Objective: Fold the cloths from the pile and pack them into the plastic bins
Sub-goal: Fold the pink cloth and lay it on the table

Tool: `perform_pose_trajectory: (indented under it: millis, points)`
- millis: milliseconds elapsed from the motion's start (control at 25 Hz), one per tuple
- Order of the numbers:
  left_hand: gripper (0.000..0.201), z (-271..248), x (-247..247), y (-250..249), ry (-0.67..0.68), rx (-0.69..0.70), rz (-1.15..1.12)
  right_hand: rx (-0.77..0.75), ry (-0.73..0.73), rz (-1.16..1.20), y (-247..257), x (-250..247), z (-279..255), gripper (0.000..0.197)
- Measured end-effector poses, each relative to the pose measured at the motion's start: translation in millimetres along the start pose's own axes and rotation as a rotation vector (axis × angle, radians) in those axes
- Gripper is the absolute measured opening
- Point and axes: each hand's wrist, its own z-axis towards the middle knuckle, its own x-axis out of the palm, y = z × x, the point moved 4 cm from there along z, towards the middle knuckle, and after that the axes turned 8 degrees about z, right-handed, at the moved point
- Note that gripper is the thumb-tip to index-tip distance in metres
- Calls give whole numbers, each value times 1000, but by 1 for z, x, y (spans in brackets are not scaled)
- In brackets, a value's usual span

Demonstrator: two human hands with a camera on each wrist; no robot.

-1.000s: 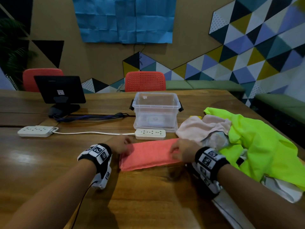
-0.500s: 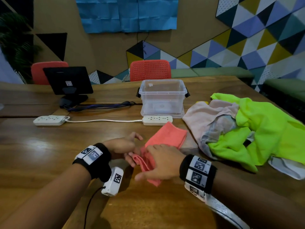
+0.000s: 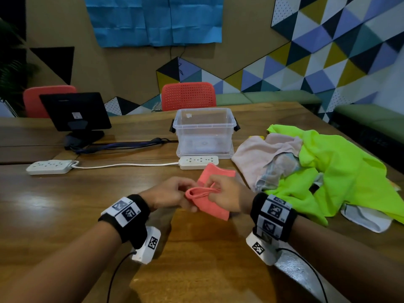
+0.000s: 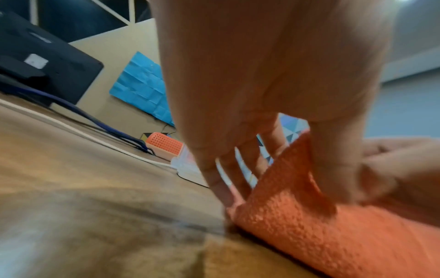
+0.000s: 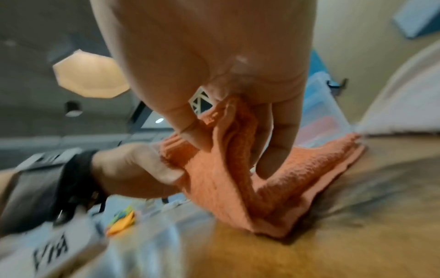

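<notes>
A coral-orange cloth (image 3: 215, 206), folded into a narrow strip, lies on the wooden table (image 3: 65, 204) between my two hands. My left hand (image 3: 168, 193) pinches its near folded end (image 4: 295, 169). My right hand (image 3: 227, 195) also grips that raised end, thumb and fingers closed on the fabric (image 5: 228, 131). The far end of the cloth (image 5: 333, 156) still rests flat on the wood. A clear plastic bin (image 3: 204, 132) stands empty behind it. The pile of cloths (image 3: 323, 169), pale pink and neon green, lies to the right.
Two white power strips (image 3: 199, 162) (image 3: 49, 167) joined by a cable lie across the table in front of the bin. A black monitor (image 3: 74, 112) stands back left. Red chairs (image 3: 188, 96) are behind the table. A white cloth (image 3: 367, 217) lies near the right edge.
The cloth lay flat crosswise under both hands a second ago. It has since been turned lengthwise, and both hands have lifted and gathered its near end.
</notes>
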Motion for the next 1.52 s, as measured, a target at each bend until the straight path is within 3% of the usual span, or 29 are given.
perform_pose_trajectory:
  millis: [120, 280, 400, 560, 640, 760, 800, 880, 960, 1080, 1200, 1320, 1400, 1520]
  points:
    - [21, 21, 3, 4, -59, 3, -111, 122, -96, 108, -26, -9, 27, 14]
    - [26, 38, -6, 10, -201, -189, -54, 216, -186, 100, -44, -19, 37, 29]
    - [24, 43, -11, 12, -204, -251, -79, 250, -139, 69, -46, -20, 37, 36]
    - [31, 49, -4, 11, -217, -193, -83, 321, -65, -105, -43, -23, 32, 40]
    - [35, 55, -2, 8, -313, -112, -33, 280, -99, -270, -41, -24, 30, 43]
    - [28, 66, -3, 6, -378, -55, 223, 11, -235, -562, -31, -22, 23, 42]
    - [24, 68, -2, 7, -367, -78, 316, -57, -180, -643, -29, -19, 20, 48]
    - [15, 69, -1, 8, -347, -111, 412, -52, 30, -771, -30, -11, 13, 67]
    - [7, 66, -2, 5, -345, -73, 414, -60, 82, -824, -31, -8, 7, 57]
    - [21, 53, -4, 1, -264, 62, 285, -137, 17, -662, -27, -14, 3, 32]
    - [34, 38, -2, 0, -50, 75, 20, -4, -33, -131, -39, -28, 14, 31]
    - [58, 33, -6, -9, -73, 39, -83, 122, -144, 173, -56, -41, 38, 22]
    - [44, 40, -6, -11, -135, 22, -110, 168, -209, 248, -63, -46, 52, 11]
    - [16, 58, -10, 0, -289, -102, -86, 196, -260, 250, -66, -49, 70, 25]
